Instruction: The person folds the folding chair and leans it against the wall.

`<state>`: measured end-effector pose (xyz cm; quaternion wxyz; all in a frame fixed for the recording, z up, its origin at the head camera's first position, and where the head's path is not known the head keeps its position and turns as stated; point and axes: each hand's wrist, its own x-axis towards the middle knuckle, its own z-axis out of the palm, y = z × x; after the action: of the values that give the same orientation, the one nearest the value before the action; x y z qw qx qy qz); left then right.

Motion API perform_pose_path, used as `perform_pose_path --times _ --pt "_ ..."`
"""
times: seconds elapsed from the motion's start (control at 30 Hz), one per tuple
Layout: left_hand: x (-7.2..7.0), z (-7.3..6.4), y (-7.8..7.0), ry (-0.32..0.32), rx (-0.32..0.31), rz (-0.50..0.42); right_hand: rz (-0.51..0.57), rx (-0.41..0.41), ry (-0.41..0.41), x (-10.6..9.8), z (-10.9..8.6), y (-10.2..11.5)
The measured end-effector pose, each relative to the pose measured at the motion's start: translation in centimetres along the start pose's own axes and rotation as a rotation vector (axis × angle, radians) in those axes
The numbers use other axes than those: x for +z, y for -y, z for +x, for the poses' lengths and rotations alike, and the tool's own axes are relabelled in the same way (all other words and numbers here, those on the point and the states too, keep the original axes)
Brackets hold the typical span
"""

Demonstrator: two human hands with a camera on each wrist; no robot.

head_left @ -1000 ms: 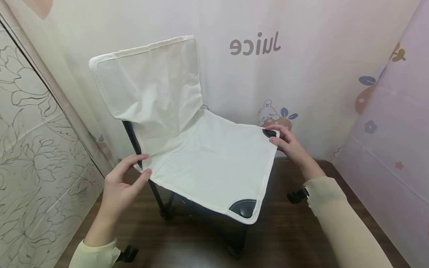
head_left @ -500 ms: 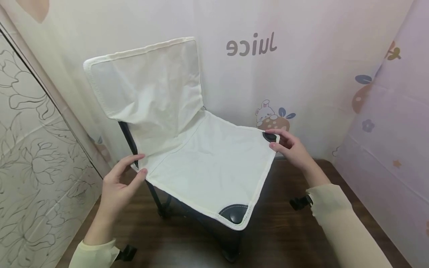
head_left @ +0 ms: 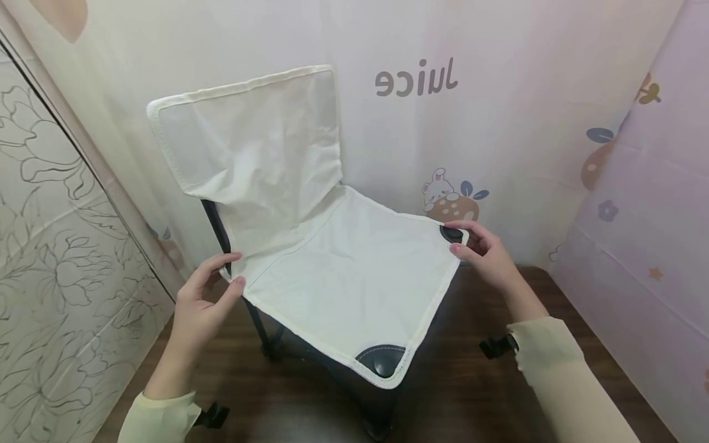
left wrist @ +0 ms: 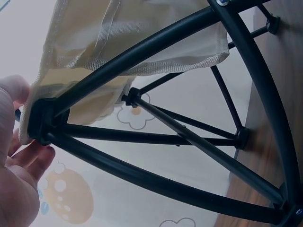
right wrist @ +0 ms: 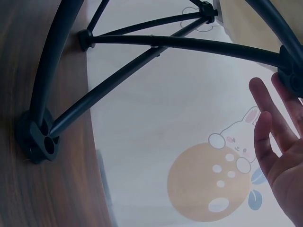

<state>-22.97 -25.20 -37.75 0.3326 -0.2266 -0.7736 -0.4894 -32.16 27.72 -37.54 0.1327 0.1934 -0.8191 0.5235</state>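
A small folding camp chair [head_left: 343, 271] with white fabric seat and backrest stands on a dark wooden surface, its front turned to the right. My left hand [head_left: 196, 307] grips the seat's left rear corner, thumb and a finger at the edge. The left wrist view shows more fingers of the left hand [left wrist: 23, 175] under the black plastic joint [left wrist: 42, 120]. My right hand [head_left: 487, 258] holds the far front corner by its black patch [head_left: 451, 234]. Fingers of the right hand [right wrist: 279, 146] touch the joint from beneath. The near front corner has another black patch [head_left: 382, 360].
Behind the chair hangs a pale curtain [head_left: 509, 123] with cartoon prints. A floral-patterned panel [head_left: 61, 246] rises on the left, another pale curtain [head_left: 637, 246] on the right. Black crossed tube legs [right wrist: 109, 94] stand on the wooden surface [head_left: 471, 369] below.
The chair has turned slightly: its near front corner has shifted left and toward me. My right hand has come a little nearer with its corner. Both hands keep their hold.
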Motion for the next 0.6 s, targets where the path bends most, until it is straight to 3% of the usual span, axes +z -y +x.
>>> perform_pose_path --times 0.6 --pt "-0.2 0.7 0.5 0.038 0.025 -0.032 0.0 -0.051 -0.095 0.3 -2.0 0.0"
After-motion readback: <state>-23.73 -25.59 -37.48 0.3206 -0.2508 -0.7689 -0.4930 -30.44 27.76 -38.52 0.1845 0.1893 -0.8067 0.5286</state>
